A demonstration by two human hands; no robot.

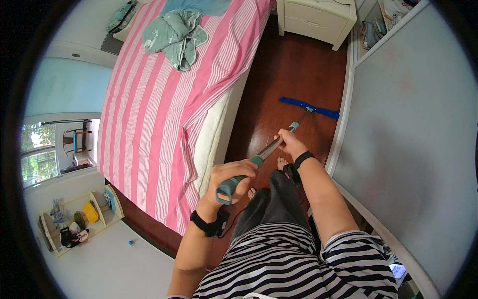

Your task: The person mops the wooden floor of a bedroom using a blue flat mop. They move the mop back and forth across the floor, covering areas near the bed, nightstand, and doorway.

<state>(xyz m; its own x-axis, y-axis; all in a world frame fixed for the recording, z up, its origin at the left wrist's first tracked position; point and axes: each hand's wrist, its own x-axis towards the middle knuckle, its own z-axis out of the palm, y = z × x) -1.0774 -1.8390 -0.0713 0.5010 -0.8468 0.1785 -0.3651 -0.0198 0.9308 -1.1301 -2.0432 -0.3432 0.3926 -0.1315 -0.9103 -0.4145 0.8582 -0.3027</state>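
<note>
I hold a flat mop [269, 150] with both hands. Its pole slants from near my body up and to the right, and its wide blue head [324, 112] lies flat on the reddish-brown wooden floor [261, 84]. My left hand [230, 175] is wrapped round the grey-green grip at the pole's top end. Further down the metal pole, my right hand [291, 143] is closed round it. The mop head's right end is close to the base of the frosted sliding door [403, 134].
A bed with a pink-and-white striped sheet [154, 104] borders the floor strip on the left; a crumpled grey-green cloth [174, 37] lies on it. A cream nightstand [316, 22] stands at the far end. Low at left is a small wall shelf [107, 217] holding several items.
</note>
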